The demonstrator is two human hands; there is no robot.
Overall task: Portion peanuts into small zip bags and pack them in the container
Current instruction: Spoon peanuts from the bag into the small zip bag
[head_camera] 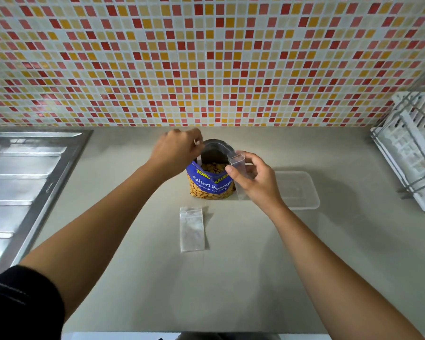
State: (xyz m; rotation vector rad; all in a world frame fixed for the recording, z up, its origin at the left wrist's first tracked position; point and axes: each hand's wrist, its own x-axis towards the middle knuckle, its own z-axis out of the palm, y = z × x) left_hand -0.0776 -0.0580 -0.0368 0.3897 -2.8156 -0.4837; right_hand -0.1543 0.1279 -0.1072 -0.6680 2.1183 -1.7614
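A blue bag of salted peanuts stands open in the middle of the counter, peanuts showing inside. My left hand hovers at the bag's left rim with fingers curled, pinching something small and pale that I cannot make out. My right hand holds a small clear zip bag upright at the peanut bag's right edge, its mouth open. A second empty zip bag lies flat on the counter in front of the peanut bag. A clear plastic container sits to the right, partly behind my right hand.
A steel sink drainboard fills the left side. A white dish rack stands at the far right. The mosaic-tiled wall closes the back of the grey counter.
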